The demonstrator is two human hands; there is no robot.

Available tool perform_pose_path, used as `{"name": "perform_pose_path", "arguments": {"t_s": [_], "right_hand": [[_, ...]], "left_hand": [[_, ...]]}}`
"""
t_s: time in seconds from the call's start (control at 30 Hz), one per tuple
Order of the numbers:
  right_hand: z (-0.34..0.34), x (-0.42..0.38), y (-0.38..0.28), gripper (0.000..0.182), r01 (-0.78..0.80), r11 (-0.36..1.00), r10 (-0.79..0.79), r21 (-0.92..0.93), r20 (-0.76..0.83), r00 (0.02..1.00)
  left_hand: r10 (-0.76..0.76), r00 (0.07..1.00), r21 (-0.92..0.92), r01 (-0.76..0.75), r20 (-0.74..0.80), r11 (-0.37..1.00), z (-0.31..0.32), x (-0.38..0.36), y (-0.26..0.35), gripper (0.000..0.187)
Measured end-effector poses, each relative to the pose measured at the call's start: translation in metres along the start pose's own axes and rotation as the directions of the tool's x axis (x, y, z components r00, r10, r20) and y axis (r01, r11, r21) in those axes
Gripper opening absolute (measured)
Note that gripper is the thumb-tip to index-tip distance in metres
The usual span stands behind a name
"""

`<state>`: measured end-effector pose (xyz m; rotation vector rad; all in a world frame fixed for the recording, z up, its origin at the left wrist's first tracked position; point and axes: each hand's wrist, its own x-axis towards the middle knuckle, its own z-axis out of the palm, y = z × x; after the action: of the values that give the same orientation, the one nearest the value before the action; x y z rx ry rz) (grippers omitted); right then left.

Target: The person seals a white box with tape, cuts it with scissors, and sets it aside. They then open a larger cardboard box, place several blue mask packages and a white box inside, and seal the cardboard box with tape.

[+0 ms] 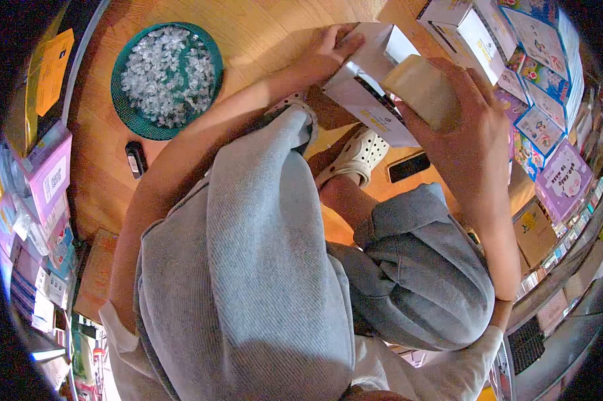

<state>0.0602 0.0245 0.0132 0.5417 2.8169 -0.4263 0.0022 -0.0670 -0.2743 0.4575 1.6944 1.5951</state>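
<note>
A white carton (375, 83) with dark edging and yellow print stands tilted above the floor in front of me. My left hand (335, 50) grips its far left edge, thumb along the top. In my right hand (472, 110) is a wide roll of tan packing tape (421, 90), fingers curled around it. The roll overlaps the carton's right side in this view. Below the carton, a white clog (365, 157) is on my foot, with a dark phone (409, 167) lying beside it.
A green basket (117, 93) of small clear plastic pieces sits at upper left, near a small black object (136, 159). More white cartons (472, 37) stand at upper right. Colourful packages (542, 127) line the right side, and a purple package (51, 170) is at left.
</note>
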Motion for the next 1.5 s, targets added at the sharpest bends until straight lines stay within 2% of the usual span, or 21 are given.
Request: {"name": "perform_pose_path", "arguments": {"t_s": [0.03,0.13,0.23,0.27,0.33,0.37,0.4,0.43,0.53,0.63,0.73,0.87,0.93,1.03,1.13,1.23,1.33,1.43,1.5], "right_hand": [[0.000,0.000,0.001,0.042,-0.005,1.000,0.005,0.000,0.007,1.000],[0.001,0.000,0.001,0.043,-0.021,1.000,0.021,0.000,0.001,1.000],[0.000,0.000,0.001,0.043,-0.024,1.000,0.023,-0.014,-0.012,1.000],[0.000,0.000,0.002,0.044,-0.023,1.000,0.022,-0.020,-0.016,1.000],[-0.001,-0.001,0.001,0.044,-0.037,0.999,0.037,-0.034,-0.008,0.999],[-0.001,-0.001,0.001,0.044,-0.043,0.998,0.043,-0.040,-0.004,0.999],[0.000,-0.001,0.002,0.044,-0.035,0.999,0.035,-0.037,-0.006,0.999],[0.000,-0.001,0.003,0.043,-0.028,0.999,0.027,-0.032,-0.009,1.000],[-0.001,0.000,0.001,0.043,-0.022,1.000,0.023,0.006,-0.016,1.000],[-0.003,0.001,-0.001,0.043,-0.004,1.000,0.004,-0.003,-0.028,1.000],[-0.003,0.003,-0.002,0.044,0.023,1.000,-0.023,-0.016,-0.029,0.999],[-0.003,0.007,0.000,0.045,0.115,0.993,-0.115,-0.015,-0.073,0.991],[-0.005,0.013,-0.002,0.044,0.109,0.994,-0.107,0.026,-0.069,0.992],[-0.003,0.017,-0.001,0.042,0.151,0.988,-0.148,0.040,-0.086,0.985],[0.000,0.015,0.000,0.041,0.144,0.989,-0.140,0.047,-0.066,0.988],[0.000,0.010,0.003,0.041,0.101,0.994,-0.100,0.040,-0.027,0.995],[-0.001,0.005,0.008,0.042,0.025,0.999,-0.026,0.041,0.029,0.999],[-0.002,0.002,0.011,0.043,-0.014,0.998,0.009,0.060,0.084,0.996],[-0.002,0.000,0.014,0.044,0.004,0.999,-0.008,0.046,0.096,0.995]], "left_hand": [[0.022,1.000,0.072,-0.022,-0.003,0.997,-0.003,0.001,-0.005,0.044],[0.013,0.998,0.065,-0.017,0.065,0.998,-0.015,-0.002,-0.008,0.044],[-0.003,1.000,0.142,-0.001,0.028,0.990,-0.026,-0.007,0.012,0.047],[-0.005,0.989,-0.053,0.012,0.146,0.999,-0.033,-0.008,0.023,0.050],[0.060,0.930,-0.417,0.105,0.364,0.903,-0.049,-0.006,0.051,0.059],[0.223,0.896,-0.235,-0.139,0.383,0.962,-0.053,0.002,0.060,0.066],[0.366,0.824,-0.048,-0.384,0.433,0.922,-0.056,0.010,0.066,0.072],[0.473,0.719,0.125,-0.606,0.509,0.786,-0.059,0.016,0.072,0.079],[0.386,0.646,0.209,-0.650,0.658,0.731,-0.052,0.015,0.088,0.087],[0.445,0.609,0.219,-0.718,0.657,0.660,-0.049,0.023,0.082,0.083],[0.409,0.620,0.304,-0.731,0.670,0.610,-0.049,0.028,0.078,0.081],[0.336,0.678,0.406,-0.690,0.654,0.600,-0.051,0.018,0.089,0.082],[0.300,0.701,0.456,-0.672,0.647,0.584,-0.050,0.014,0.094,0.081],[0.306,0.700,0.453,-0.673,0.646,0.584,-0.049,0.014,0.094,0.092],[0.272,0.718,0.554,-0.677,0.640,0.484,-0.053,0.012,0.109,0.090],[0.050,0.721,0.570,-0.586,0.691,0.576,-0.065,0.010,0.142,0.084],[0.074,0.752,0.588,-0.569,0.655,0.575,-0.063,0.012,0.139,0.084],[0.284,0.699,0.668,-0.714,0.657,0.212,-0.057,0.021,0.098,0.083],[0.308,0.694,0.599,-0.719,0.651,0.353,-0.061,0.019,0.104,0.082]]}}
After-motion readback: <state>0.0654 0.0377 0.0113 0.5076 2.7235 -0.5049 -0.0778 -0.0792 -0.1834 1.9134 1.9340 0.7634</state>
